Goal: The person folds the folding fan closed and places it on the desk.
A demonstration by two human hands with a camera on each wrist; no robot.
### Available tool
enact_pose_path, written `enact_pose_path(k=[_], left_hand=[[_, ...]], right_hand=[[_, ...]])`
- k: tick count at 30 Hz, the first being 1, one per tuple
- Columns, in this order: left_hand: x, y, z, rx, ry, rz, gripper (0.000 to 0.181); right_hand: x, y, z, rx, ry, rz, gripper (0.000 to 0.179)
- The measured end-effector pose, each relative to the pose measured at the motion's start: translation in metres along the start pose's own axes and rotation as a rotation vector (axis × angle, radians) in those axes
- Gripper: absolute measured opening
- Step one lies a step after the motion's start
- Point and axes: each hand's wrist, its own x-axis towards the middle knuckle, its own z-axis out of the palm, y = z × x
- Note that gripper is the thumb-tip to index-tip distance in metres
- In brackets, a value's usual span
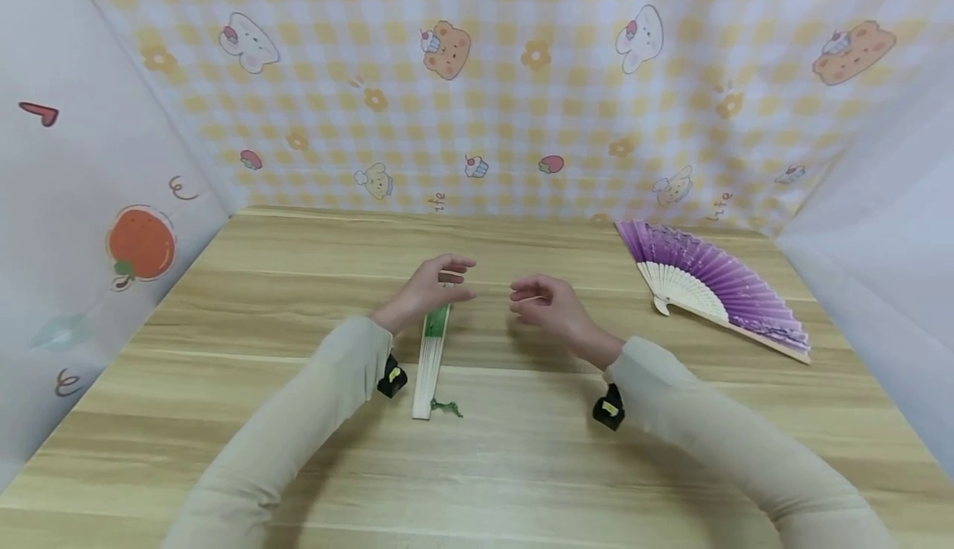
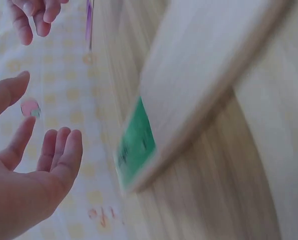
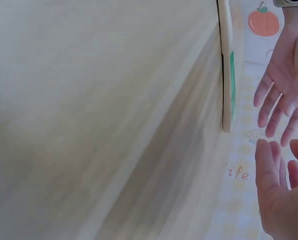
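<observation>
A folded hand fan [image 1: 428,367] with pale ribs, a green section and a green cord lies near the middle of the table. My left hand [image 1: 434,286] hovers over its far end, fingers loosely bent and holding nothing. Across a small gap, my right hand [image 1: 547,305] faces it, also with nothing in its grasp. In the left wrist view the folded fan [image 2: 189,70] shows its green part beside the left hand [image 2: 33,180]. The right wrist view shows the fan edge-on [image 3: 228,90], away from the right hand [image 3: 284,195]. At the right lies an open purple fan [image 1: 715,284].
The wood-grain table [image 1: 522,466] ends at a yellow checked cloth backdrop [image 1: 492,102] with cartoon prints. White cloth walls [image 1: 67,160] stand at both sides. A black wrist camera [image 1: 392,377] hangs under the left cuff, another [image 1: 609,408] under the right.
</observation>
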Motion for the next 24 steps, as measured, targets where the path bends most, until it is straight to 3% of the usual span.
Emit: enact_pose_path(k=[7,12,19,24], left_hand=[[0.007,0.017,0.031,-0.009,0.016,0.064,0.04],[0.019,0.025,0.054,0.033,0.013,0.121,0.037],[0.035,0.036,0.083,0.034,-0.031,0.164,0.038],[0.047,0.043,0.102,0.055,-0.036,0.198,0.036]], right_hand=[[-0.022,0.009,-0.025,-0.034,0.049,-0.1,0.03],[-0.033,0.012,-0.043,-0.098,0.046,-0.15,0.028],[-0.043,0.005,-0.073,-0.343,0.048,-0.285,0.023],[-0.055,0.001,-0.1,-0.47,0.097,-0.351,0.023]])
